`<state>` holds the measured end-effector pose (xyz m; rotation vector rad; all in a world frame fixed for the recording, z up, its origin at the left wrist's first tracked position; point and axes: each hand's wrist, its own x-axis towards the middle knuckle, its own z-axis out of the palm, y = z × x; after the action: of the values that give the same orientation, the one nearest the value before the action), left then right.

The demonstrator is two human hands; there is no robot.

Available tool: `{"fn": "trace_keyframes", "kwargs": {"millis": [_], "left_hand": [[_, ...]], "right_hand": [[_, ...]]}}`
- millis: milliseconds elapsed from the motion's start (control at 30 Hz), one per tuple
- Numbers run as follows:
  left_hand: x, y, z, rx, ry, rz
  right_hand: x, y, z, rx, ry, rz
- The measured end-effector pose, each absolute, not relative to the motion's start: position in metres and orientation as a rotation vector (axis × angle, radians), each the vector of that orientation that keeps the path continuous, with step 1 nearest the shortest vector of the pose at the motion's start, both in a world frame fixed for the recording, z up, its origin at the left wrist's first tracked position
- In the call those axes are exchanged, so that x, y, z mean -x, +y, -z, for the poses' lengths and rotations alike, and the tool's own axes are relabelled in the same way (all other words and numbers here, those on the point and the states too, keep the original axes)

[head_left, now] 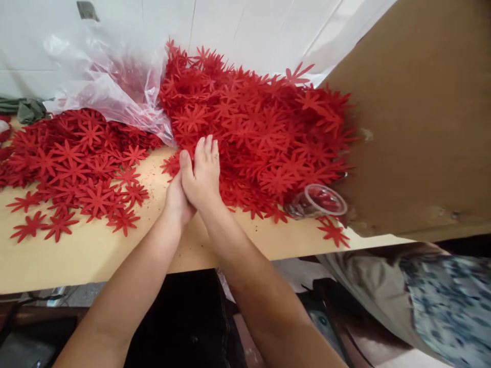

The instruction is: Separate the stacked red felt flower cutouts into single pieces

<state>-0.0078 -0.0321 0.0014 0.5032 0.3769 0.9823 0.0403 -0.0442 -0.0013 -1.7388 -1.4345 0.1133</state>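
Observation:
Both hands meet palm to palm over the table, in front of the red piles. My right hand (203, 176) lies on top with its fingers stretched out and its thumb apart; I see nothing held in it. Under it is my left hand (175, 200), its fingers mostly hidden behind the right. Just beyond the fingertips rises a large heap of red flower-shaped cutouts (261, 128), each with several narrow petals. A second pile of red cutouts (72, 163) spreads loosely to the left of my hands.
A clear plastic bag (115, 92) slumps between the piles against the white wall. On its side by the heap's right end lies a clear plastic cup (322, 200). A big brown cardboard panel (418, 117) stands at the right. Another person's patterned clothing (448, 301) shows below it.

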Motion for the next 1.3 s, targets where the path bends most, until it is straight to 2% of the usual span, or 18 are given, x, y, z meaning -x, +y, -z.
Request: {"fn": "trace_keyframes", "kwargs": {"millis": [67,200,267,367,500,633,833,1000,1167,1300], "left_hand": [[0.013,-0.033,-0.003,-0.503,0.356,-0.986],[0.023,-0.034,-0.001,-0.537,0.287,-1.126],[0.023,-0.035,-0.002,-0.603,0.240,-1.142],[0.020,-0.036,-0.007,-0.651,0.259,-1.094],[0.021,-0.039,-0.010,-0.596,0.366,-1.009],[0.021,-0.043,-0.009,-0.643,0.377,-0.973],[0.024,-0.037,-0.006,-0.545,0.416,-1.012],[0.026,-0.038,-0.010,-0.540,0.336,-0.980],[0.035,-0.033,-0.014,-0.377,0.445,-1.052],[0.037,-0.029,-0.012,-0.422,0.366,-1.057]], "right_hand": [[-0.033,-0.042,0.000,1.755,-1.460,-0.198],[-0.011,-0.055,0.001,1.567,-1.568,0.023],[-0.011,-0.058,-0.002,1.564,-1.525,0.004],[-0.020,-0.060,-0.006,1.561,-1.518,-0.080],[-0.028,-0.067,0.002,1.465,-1.635,0.023],[-0.033,-0.068,0.010,1.528,-1.521,-0.062],[-0.018,-0.082,0.017,1.372,-1.675,0.140],[-0.026,-0.064,0.010,1.457,-1.565,-0.012],[-0.023,-0.073,0.015,1.284,-1.753,-0.074],[-0.040,-0.061,0.017,1.307,-1.639,-0.095]]}}
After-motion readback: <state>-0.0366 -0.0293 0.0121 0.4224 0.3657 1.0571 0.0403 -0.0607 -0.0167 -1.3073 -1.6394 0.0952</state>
